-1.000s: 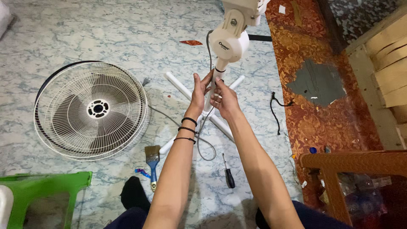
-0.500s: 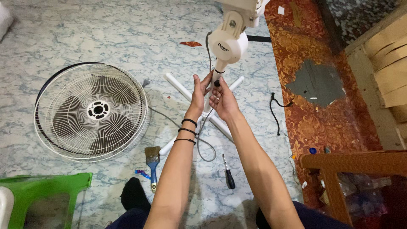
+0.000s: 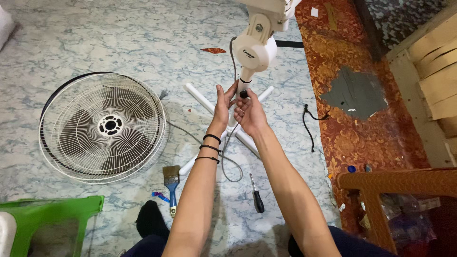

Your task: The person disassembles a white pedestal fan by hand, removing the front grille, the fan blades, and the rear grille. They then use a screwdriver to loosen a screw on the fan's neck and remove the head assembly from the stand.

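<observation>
A white stand fan (image 3: 255, 50) without its cage rises on a pole from a white cross-shaped base (image 3: 202, 99) on the marbled floor. My left hand (image 3: 222, 106) is wrapped around the pole (image 3: 243, 82) just below the motor housing. My right hand (image 3: 249, 112) pinches a small black knob (image 3: 243, 94) on the pole's side. The fan's grey cord (image 3: 227, 164) loops on the floor below my wrists. Three dark bands sit on my left wrist.
The white fan cage with blades inside (image 3: 105, 126) lies flat at left. A blue-handled paintbrush (image 3: 171, 183) and a black-handled screwdriver (image 3: 256, 194) lie near my knees. A green plastic stool (image 3: 45, 219), a red patterned mat (image 3: 359, 102), a black cord (image 3: 312, 119) and brown wooden furniture (image 3: 397, 190) surround me.
Both hands keep their hold on the pole; my right fingers have closed a little tighter on the black knob. The view has shifted slightly.
</observation>
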